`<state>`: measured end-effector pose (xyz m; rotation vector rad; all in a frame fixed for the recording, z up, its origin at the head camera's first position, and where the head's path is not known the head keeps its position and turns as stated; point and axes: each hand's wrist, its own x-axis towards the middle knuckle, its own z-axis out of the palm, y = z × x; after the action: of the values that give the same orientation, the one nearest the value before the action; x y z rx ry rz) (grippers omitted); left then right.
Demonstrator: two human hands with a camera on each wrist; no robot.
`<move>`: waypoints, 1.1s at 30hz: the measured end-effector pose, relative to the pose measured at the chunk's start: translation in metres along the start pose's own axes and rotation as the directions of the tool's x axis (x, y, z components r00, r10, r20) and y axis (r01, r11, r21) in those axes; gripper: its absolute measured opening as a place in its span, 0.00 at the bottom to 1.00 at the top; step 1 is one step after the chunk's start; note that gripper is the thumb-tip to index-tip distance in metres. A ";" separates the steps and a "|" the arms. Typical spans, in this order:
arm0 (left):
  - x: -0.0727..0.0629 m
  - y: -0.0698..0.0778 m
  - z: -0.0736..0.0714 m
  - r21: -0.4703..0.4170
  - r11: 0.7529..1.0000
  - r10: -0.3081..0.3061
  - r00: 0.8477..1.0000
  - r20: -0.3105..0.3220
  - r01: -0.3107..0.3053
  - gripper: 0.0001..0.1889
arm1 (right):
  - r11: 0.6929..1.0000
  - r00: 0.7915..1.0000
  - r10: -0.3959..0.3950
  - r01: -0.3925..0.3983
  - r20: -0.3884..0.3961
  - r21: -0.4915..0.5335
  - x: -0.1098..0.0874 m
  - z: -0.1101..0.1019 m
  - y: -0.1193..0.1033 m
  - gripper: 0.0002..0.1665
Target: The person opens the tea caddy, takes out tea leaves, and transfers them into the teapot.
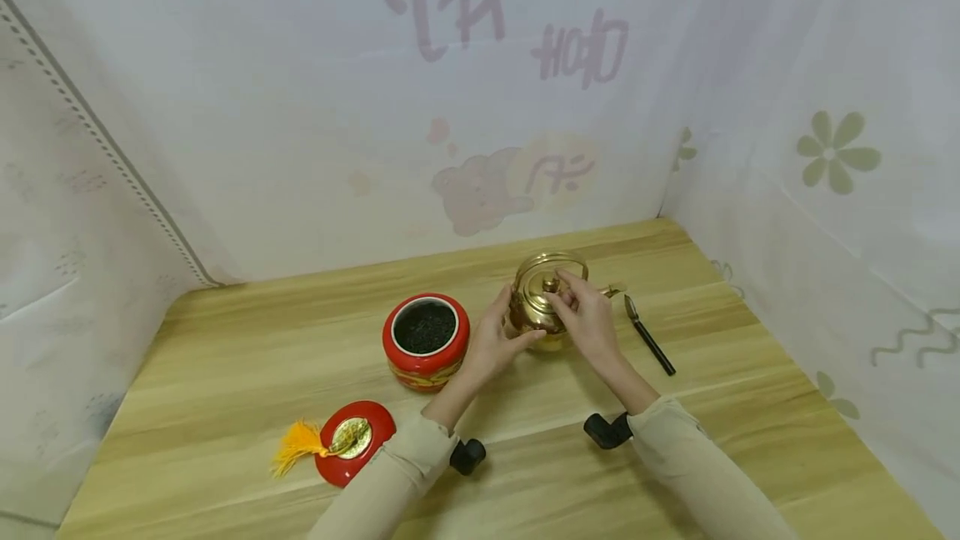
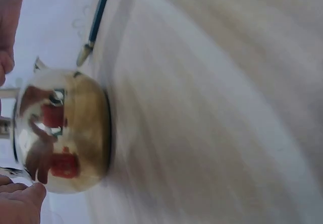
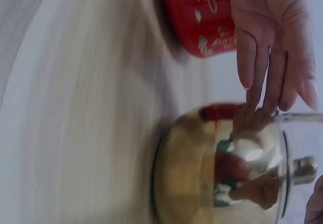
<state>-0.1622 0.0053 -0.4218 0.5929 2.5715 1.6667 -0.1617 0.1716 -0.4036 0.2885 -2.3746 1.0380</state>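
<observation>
A shiny gold teapot [image 1: 547,319] with a raised loop handle stands on the table. My left hand [image 1: 491,348] is at its left side, fingers extended and fingertips near the handle's base. Above the lid, my right hand [image 1: 592,323] has thumb and index finger spread about the knob [image 1: 551,283]. In the right wrist view, a small gap shows between the right fingertips and that knob [image 3: 305,170]. Left of the teapot is an uncovered red jar [image 1: 423,375] holding dark dried leaves [image 1: 425,329].
The red jar lid [image 1: 378,419], with a gold centre and yellow tassel [image 1: 297,447], lies at front left. A slim black-handled tool [image 1: 654,347] with a pointed tip lies right of the teapot. Pale printed fabric [image 1: 300,148] walls the wooden table [image 1: 247,357].
</observation>
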 end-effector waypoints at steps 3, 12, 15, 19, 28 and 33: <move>-0.012 0.005 -0.004 -0.011 0.999 0.036 0.999 -0.011 -0.036 0.45 | 0.997 0.999 -0.043 0.044 -0.032 0.055 -0.002 -0.002 -0.005 0.21; -0.056 0.017 -0.039 -0.029 0.995 0.089 0.994 -0.068 -0.091 0.35 | 0.975 0.997 -0.075 0.067 0.029 0.213 0.000 0.001 -0.028 0.20; -0.074 0.014 -0.056 -0.052 0.995 0.084 0.992 -0.090 -0.089 0.31 | 0.970 0.994 -0.040 0.014 0.102 0.242 -0.002 0.006 -0.033 0.21; -0.101 0.004 -0.083 -0.081 0.996 0.014 0.993 -0.118 -0.024 0.28 | 0.954 0.981 0.001 -0.058 0.192 0.293 -0.004 0.017 -0.038 0.21; -0.148 -0.024 -0.136 0.011 0.973 -0.223 0.958 -0.180 0.229 0.28 | 0.877 0.928 -0.013 -0.169 0.373 0.451 -0.009 0.040 -0.044 0.29; -0.163 -0.038 -0.145 0.213 0.951 -0.180 0.961 -0.212 0.225 0.29 | 0.871 0.881 0.009 -0.240 0.474 0.429 -0.011 0.052 -0.043 0.40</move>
<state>-0.0541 -0.1883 -0.4238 0.1677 2.8737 1.4291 -0.1554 0.1045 -0.4126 0.6231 -2.5272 1.7973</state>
